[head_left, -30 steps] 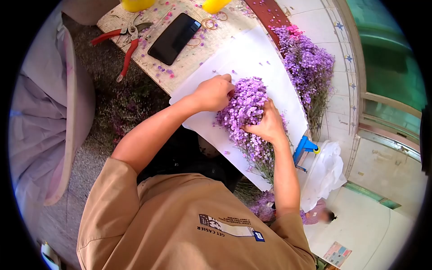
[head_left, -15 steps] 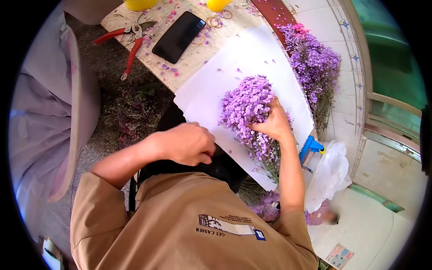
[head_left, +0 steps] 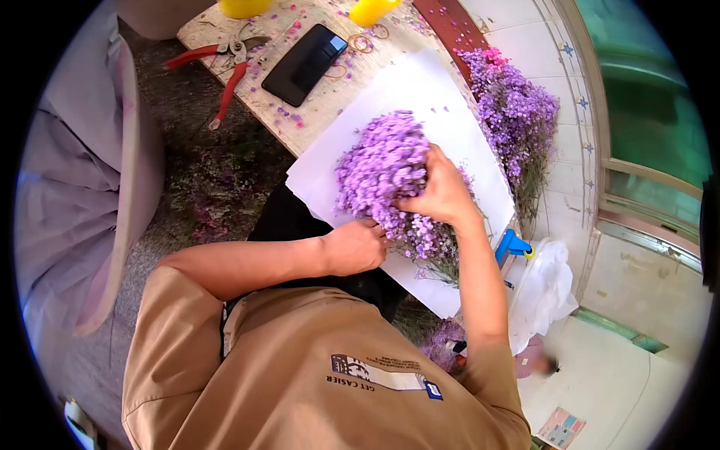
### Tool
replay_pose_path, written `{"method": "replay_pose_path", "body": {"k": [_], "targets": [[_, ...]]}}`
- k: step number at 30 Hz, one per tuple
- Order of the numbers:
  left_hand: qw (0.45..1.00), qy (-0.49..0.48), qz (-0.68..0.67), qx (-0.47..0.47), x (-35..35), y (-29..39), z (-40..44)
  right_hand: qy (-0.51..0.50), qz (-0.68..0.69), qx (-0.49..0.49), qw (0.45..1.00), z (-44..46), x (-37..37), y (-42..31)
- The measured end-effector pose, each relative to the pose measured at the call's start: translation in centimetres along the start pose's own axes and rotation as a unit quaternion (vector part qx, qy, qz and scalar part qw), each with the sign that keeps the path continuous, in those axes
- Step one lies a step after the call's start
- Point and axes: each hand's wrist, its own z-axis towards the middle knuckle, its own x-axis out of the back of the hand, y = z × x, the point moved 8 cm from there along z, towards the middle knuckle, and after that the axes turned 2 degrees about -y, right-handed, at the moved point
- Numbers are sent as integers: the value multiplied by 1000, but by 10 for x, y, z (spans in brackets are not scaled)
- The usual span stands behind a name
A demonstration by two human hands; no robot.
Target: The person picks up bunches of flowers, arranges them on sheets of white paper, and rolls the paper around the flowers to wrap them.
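A full bunch of small purple flowers (head_left: pixel 382 169) is tilted over white paper sheets (head_left: pixel 319 154), its heads toward the upper left and its stems toward the lower right. My right hand (head_left: pixel 442 191) is wrapped round the bunch from the right, just below the densest blooms. At the lower left edge of the bunch is my left hand (head_left: pixel 354 247), its fingers curled and their tips against the flowers. Whatever lies within those fingers is hidden.
Red-handled pruning shears (head_left: pixel 229 64), a black phone (head_left: pixel 304 65) and rubber bands (head_left: pixel 360 43) lie on the wooden table (head_left: pixel 296 135). More purple flowers (head_left: pixel 517 112) lie along the right side. A blue tape dispenser (head_left: pixel 511 246) sits by white plastic (head_left: pixel 544 289). Another person (head_left: pixel 531 358) is farther off.
The flower bunch has moved left and slightly up with my right hand. My left hand has come rightward to the edge of the bunch.
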Motion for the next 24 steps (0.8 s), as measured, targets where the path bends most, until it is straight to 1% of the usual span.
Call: {"method": "replay_pose_path", "body": {"k": [1, 3, 5, 7, 8, 10, 11, 13, 14, 15, 17, 18, 19, 20, 21, 22, 23, 24], "targets": [[1000, -2, 2, 3, 4, 0, -1, -17, -30, -9, 999, 6, -8, -5], [1000, -9, -7, 25, 12, -3, -3, -6, 16, -18, 1000, 13, -9, -1], [999, 2, 1, 37, 12, -4, -7, -13, 18, -22, 1000, 13, -9, 1], [998, 41, 8, 46, 14, -4, -10, -20, 20, -30, 999, 13, -10, 4], [998, 43, 8, 46, 11, -4, -12, -18, 32, -26, 999, 14, -10, 5], [996, 74, 37, 42, 27, -7, -18, -25, 68, -31, 997, 16, -11, 8], [996, 73, 40, 38, 34, -9, -22, -20, 68, -32, 997, 18, -8, 10], [988, 138, 45, 49, 67, -15, -33, -25, 91, -5, 995, 22, -8, 13], [994, 82, 34, 59, 68, -20, -35, -24, 78, -5, 997, 25, -10, 19], [995, 74, 38, 48, 73, -21, -33, -12, 85, -11, 996, 28, -11, 26], [981, 141, 131, -7, 95, -20, -27, -42, 101, 7, 994, 34, -20, 38], [981, 128, 148, -15, 98, -22, -19, -57, 154, 32, 986, 40, -30, 48], [982, 117, 145, -22, 100, -26, -8, 21, 194, 77, 978, 40, -22, 32], [984, 116, 136, -19, 105, -29, 0, -31, 245, 75, 966, 33, -22, 28], [985, 113, 126, -16, 113, -31, 8, -80, 296, 75, 949, 22, -6, -1], [986, 99, 127, -43, 119, -24, 12, -103, 286, 66, 950, 14, -20, -2], [990, 88, 112, -19, 127, -21, 12, -126, 278, 55, 951, 8, -38, 0], [993, 74, 97, 3, 130, -17, 12, -181, 289, 82, 936, 4, -62, -3]]}}
